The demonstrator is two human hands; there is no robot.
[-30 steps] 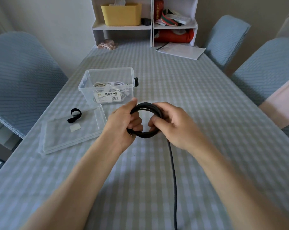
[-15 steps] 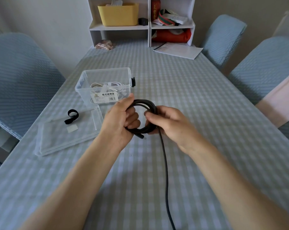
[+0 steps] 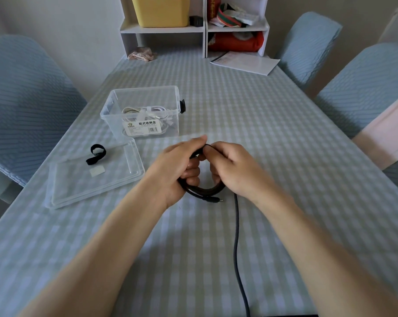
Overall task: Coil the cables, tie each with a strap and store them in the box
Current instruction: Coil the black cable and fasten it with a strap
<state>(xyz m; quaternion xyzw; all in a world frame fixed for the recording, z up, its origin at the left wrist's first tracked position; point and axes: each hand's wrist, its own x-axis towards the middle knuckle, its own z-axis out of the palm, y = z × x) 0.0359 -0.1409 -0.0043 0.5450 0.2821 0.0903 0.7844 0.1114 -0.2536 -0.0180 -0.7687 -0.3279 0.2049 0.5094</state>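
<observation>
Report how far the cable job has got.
Done: a tied white cable already lies in the clear plastic box. In hand: the left hand and right hand hold a partly wound black cable, its tail running off the table's near edge. Left: finish coiling, wrap it with the black strap on the clear lid, then box it.

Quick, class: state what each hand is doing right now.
Left hand: closed, gripping the coiled black cable.
Right hand: closed, pinching the same cable at the top of the coil.
</observation>
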